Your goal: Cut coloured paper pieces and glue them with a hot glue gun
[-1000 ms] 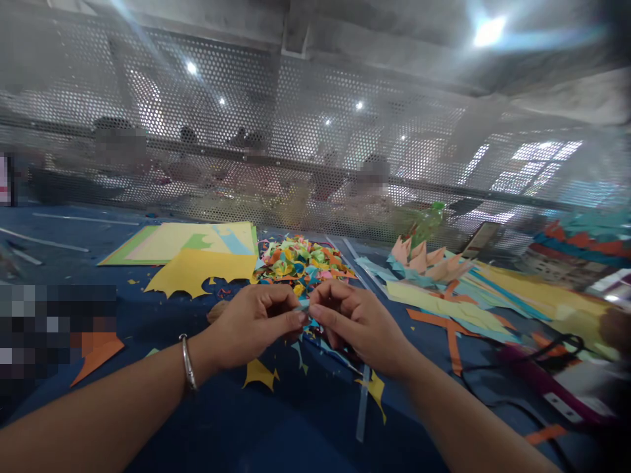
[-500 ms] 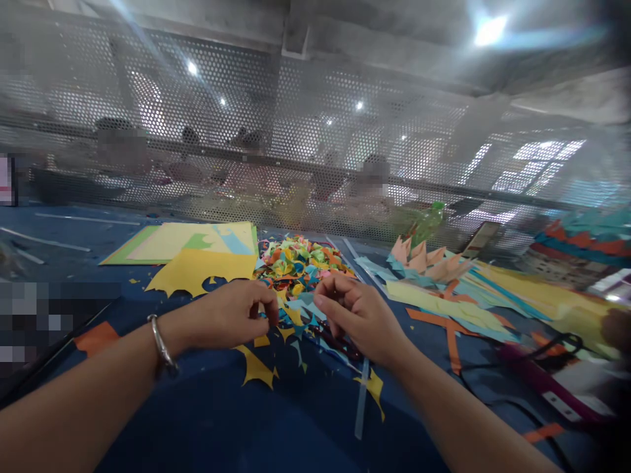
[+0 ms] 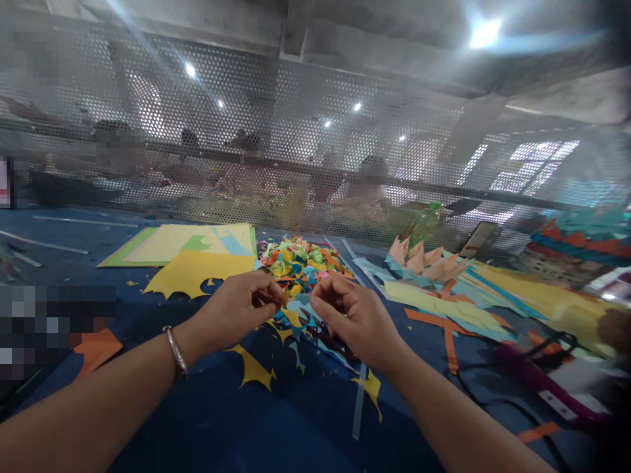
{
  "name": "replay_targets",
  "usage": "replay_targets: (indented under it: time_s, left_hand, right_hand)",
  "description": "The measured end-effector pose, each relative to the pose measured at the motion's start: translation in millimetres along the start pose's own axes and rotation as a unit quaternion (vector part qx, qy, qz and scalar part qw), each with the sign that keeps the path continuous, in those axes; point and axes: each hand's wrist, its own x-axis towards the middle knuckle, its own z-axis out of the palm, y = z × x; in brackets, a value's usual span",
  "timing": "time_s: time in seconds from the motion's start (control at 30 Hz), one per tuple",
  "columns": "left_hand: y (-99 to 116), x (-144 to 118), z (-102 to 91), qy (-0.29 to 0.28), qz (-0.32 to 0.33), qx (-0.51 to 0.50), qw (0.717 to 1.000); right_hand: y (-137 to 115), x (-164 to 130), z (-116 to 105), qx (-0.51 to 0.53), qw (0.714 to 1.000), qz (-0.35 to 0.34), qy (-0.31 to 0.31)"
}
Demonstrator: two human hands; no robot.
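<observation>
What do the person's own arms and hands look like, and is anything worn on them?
Both forearms are bare, with no sleeves in view. The left hand has a thin silver metal bangle around the wrist, plain and smooth. The right hand shows no bangle or watch at its wrist. No gloves on either hand. Whether any rings are worn is too small and blurred to tell.

Whatever the left hand [image 3: 241, 309] pinched was too small to tell. People beyond the mesh screen [image 3: 305, 151] were blurred. A pixelated patch [image 3: 54, 328] hid the near left.
</observation>
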Motion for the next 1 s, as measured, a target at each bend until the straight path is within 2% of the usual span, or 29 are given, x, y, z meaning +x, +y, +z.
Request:
replay_targets:
  time_s: [0.13,0.27,0.4,0.57,0.73,1.0]
  left_hand:
    - [5,-1,12.8,0.036,0.031,-0.022,0.999]
    - [8,-3,16.8,0.044,0.048,-0.045,0.997]
    - [9,-4,17.5,0.017,0.005,-0.14,0.99]
    - [10,-3,20.7,0.017,-0.036,-0.283,0.958]
    - [9,-3,21.7,0.031,-0.076,-0.293,0.952]
    - [9,-3,19.3,0.033,-0.082,-0.293,0.952]
  right_hand:
    - [0,-1,2,-0.041,0.999,-0.025,0.01]
    - [2,0,2,-0.072,0.996,-0.044,0.009]
    - [2,0,1,-0.095,0.994,-0.054,0.009]
    - [0,-1,1,-0.107,0.992,-0.063,0.006]
    - [0,-2,2,-0.11,0.991,-0.077,-0.007]
    - [-4,-3,2,-0.117,0.99,-0.081,-0.017]
